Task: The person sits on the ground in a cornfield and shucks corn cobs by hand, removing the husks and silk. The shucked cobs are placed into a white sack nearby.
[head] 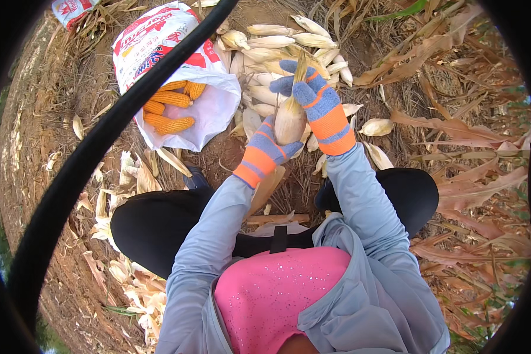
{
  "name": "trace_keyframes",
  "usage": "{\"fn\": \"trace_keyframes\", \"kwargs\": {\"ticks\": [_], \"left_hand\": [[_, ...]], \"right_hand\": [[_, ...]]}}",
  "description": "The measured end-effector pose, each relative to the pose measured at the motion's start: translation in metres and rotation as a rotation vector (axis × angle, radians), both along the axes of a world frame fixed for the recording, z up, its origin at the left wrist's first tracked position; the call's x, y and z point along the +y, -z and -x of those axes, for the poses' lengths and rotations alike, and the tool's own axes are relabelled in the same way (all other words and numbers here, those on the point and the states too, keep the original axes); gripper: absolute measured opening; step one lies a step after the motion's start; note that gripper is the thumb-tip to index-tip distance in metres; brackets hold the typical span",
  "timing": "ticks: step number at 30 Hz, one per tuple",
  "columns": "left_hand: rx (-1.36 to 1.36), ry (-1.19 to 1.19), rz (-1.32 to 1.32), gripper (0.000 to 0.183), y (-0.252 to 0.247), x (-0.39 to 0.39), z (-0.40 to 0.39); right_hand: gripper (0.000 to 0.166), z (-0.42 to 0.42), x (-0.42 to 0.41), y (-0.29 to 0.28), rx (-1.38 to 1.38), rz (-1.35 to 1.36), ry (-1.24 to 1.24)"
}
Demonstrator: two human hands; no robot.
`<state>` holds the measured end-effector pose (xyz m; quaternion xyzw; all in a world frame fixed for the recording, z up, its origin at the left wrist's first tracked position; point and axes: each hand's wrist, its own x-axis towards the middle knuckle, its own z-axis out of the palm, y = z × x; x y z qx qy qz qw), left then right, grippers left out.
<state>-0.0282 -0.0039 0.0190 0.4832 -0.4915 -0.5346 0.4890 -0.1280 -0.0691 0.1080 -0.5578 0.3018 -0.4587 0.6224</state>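
Note:
An ear of corn in its dry, pale husk (pixel 290 120) is held up between my two gloved hands. My left hand (pixel 264 148), in a blue and orange knit glove, grips the thick lower end. At the husk's narrow tip (pixel 300 71), the thumb and fingers of my right hand (pixel 321 104) close around the leaves. Beyond the hands lies a heap of unhusked ears (pixel 265 55). Left of it, an open white woven sack (pixel 214 95) with red print lies on its side, its mouth towards me. Several bare orange cobs (pixel 172 99) rest inside.
A black curved bar (pixel 115 128) crosses the view at left. Loose husks (pixel 146 305) litter the soil at left, and dry corn stalks and leaves (pixel 482 199) lie at right. Another printed sack (pixel 73 11) is at the far left. My bent knees (pixel 159 221) flank the work area.

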Motion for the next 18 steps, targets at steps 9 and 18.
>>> {"fn": "trace_keyframes", "kwargs": {"ticks": [9,18], "left_hand": [[0.463,-0.437,-0.041,0.047,0.003,-0.010,-0.066],[0.565,-0.482,-0.105,0.049,0.017,-0.010,-0.076]], "right_hand": [[0.077,-0.012,0.031,0.118,0.619,0.083,-0.316],[0.052,-0.019,0.031,0.186,0.690,0.065,-0.226]]}}
